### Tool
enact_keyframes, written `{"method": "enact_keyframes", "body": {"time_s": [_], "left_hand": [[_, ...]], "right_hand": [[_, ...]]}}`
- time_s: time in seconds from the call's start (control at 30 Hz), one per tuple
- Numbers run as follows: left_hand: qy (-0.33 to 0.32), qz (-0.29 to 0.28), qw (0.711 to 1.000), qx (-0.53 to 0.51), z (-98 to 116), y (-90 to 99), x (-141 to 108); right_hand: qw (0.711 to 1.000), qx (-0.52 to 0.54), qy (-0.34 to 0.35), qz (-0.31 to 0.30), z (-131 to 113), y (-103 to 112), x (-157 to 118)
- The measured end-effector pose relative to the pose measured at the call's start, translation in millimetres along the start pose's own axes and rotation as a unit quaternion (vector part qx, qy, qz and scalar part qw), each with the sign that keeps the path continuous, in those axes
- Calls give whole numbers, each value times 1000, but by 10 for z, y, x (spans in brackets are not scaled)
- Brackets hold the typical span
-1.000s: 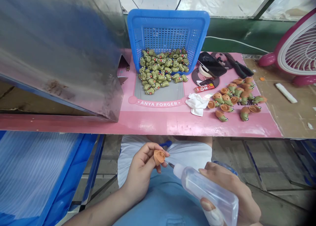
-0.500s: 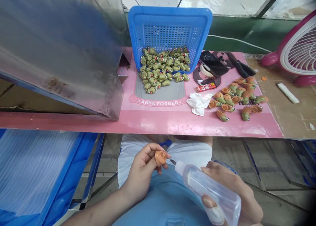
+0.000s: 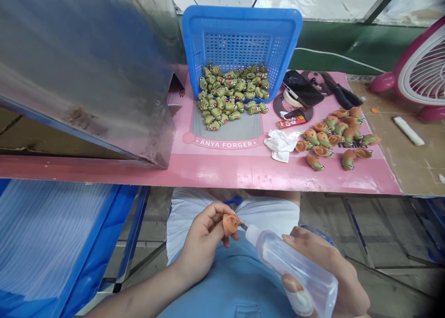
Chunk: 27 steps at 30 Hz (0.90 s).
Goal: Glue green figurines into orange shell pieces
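Note:
Over my lap, my left hand (image 3: 208,234) pinches a small orange cup-shaped plastic part (image 3: 230,225) between thumb and fingers, its hollow side turned up and to the right. My right hand (image 3: 323,262) is wrapped around a translucent squeeze bottle (image 3: 295,267) with a white cap and a thin dark metal tip. That tip points left and meets the right edge of the orange part; whether it touches cannot be made out. A wrapping covers one fingertip of the right hand.
A tilted blue basket (image 3: 239,23) spills olive-green figure parts (image 3: 225,95) onto the pink mat (image 3: 222,169). Joined orange-and-green pieces (image 3: 323,137) lie to the right, near a white tissue (image 3: 281,145), a phone (image 3: 303,88) and a fan (image 3: 417,72). Sheet metal (image 3: 104,77) stands left.
My left hand has shifted slightly right with the orange part. The gap between the part and the bottle tip has narrowed. The bottle has barely moved.

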<state>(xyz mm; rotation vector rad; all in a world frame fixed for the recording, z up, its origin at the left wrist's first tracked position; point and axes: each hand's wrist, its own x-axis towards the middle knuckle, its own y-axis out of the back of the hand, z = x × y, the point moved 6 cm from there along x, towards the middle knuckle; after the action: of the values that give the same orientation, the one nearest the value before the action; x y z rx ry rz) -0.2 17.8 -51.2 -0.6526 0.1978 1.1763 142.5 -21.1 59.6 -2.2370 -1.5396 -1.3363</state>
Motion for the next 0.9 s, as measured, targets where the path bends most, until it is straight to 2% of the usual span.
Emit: {"method": "enact_keyframes", "body": {"time_s": [0.2, 0.43, 0.67, 0.9], "left_hand": [[-1, 2, 1000, -5, -9, 20, -7], [4, -1, 1000, -16, -4, 19, -12], [9, -8, 1000, -20, 5, -7, -15], [4, -13, 1000, -18, 14, -11, -15]], "right_hand": [[999, 3, 34, 9, 17, 14, -58], [999, 7, -5, -36, 9, -26, -48], [1000, 8, 17, 3, -1, 1, -41], [1000, -20, -4, -20, -1, -27, -10]]}}
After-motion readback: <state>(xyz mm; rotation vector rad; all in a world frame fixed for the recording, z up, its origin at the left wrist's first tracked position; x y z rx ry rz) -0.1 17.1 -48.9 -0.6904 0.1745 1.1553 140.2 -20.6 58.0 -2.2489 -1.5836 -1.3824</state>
